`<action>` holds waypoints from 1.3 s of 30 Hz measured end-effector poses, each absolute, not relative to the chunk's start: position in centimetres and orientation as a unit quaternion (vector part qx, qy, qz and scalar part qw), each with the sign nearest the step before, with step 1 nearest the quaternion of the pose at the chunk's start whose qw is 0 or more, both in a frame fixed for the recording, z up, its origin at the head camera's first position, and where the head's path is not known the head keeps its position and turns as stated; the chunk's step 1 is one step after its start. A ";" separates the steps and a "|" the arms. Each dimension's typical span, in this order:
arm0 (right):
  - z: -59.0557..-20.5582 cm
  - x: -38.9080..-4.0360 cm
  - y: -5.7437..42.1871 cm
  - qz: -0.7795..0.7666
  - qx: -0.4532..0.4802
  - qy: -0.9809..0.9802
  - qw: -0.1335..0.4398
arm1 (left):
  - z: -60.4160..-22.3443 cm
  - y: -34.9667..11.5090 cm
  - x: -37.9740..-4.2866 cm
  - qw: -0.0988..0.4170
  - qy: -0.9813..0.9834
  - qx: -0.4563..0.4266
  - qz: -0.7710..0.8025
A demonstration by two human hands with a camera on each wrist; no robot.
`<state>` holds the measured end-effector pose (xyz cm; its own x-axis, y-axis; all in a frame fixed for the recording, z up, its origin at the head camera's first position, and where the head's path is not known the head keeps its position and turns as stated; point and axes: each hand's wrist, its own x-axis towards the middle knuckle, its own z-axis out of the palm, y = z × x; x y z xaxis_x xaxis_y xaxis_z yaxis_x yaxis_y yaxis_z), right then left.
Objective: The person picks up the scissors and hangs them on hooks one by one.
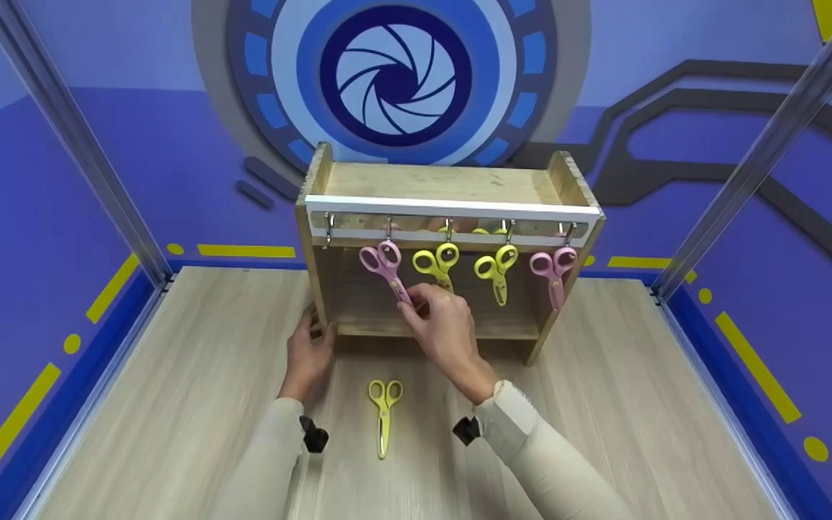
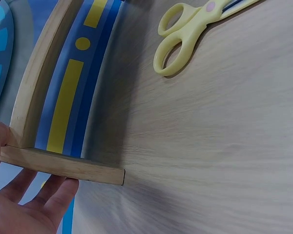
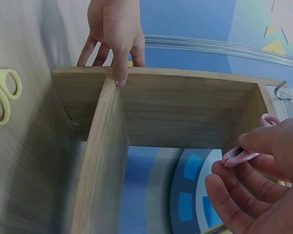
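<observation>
In the head view, pink scissors (image 1: pixel 386 269) hang by a handle loop at the second hook from the left. My right hand (image 1: pixel 447 325) pinches their blade end between thumb and fingers; the right wrist view shows the pink tip (image 3: pixel 239 157) there. My left hand (image 1: pixel 309 354) holds the lower left side of a wooden shelf (image 1: pixel 318 289), its thumb on the lower board and fingers outside the side panel. A pair of yellow scissors (image 1: pixel 384 419) lies on the table in front of the shelf, handles toward it.
Along the white hook rail (image 1: pixel 452 205) hang yellow scissors (image 1: pixel 438 261), more yellow scissors (image 1: pixel 497 271) and pink scissors (image 1: pixel 553 274). The leftmost hook (image 1: pixel 328 230) carries nothing. Metal posts (image 1: pixel 741 166) and blue printed walls flank the wooden table (image 1: pixel 192 404).
</observation>
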<state>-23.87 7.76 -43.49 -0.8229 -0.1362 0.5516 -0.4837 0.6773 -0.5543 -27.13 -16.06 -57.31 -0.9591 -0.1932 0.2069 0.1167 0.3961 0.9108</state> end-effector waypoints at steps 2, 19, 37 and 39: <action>-43.6 -23.9 7.7 0.362 0.174 -0.884 0.240 | -57.3 -16.1 -27.1 0.140 -0.823 0.022 -0.550; -44.6 -24.9 6.6 0.371 0.149 -0.891 0.216 | -57.0 -16.0 -27.1 0.119 -0.821 0.037 -0.558; -45.0 -25.1 6.5 0.356 0.143 -0.901 0.200 | -57.2 -15.9 -27.2 0.140 -0.816 0.028 -0.560; -45.0 -25.0 6.5 0.354 0.142 -0.903 0.197 | -57.2 -15.8 -27.2 0.139 -0.817 0.031 -0.559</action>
